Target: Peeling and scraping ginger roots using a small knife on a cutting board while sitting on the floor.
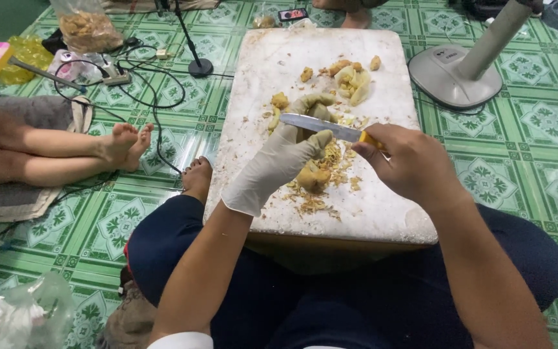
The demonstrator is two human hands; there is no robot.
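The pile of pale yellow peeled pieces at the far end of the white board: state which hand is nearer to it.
Left. The gloved left hand reaches up just below the pile of pale yellow peeled pieces; the bare right hand, holding the yellow-handled knife, sits lower and further right.

A clear plastic bag (87, 26) of brown pieces sits on the floor far left of the white board (382, 213), a crumpled yellow bag (27, 53) beside it; another clear bag (20, 317) lies lower left; a small dark phone (292, 14) lies beyond the board's far edge.

View: head camera looking steeply down and forward, close over the white board (382, 213).
Near edge: lap lying below the fingers (305, 152).
Far edge: green tiled floor (524, 129) stretching beyond.
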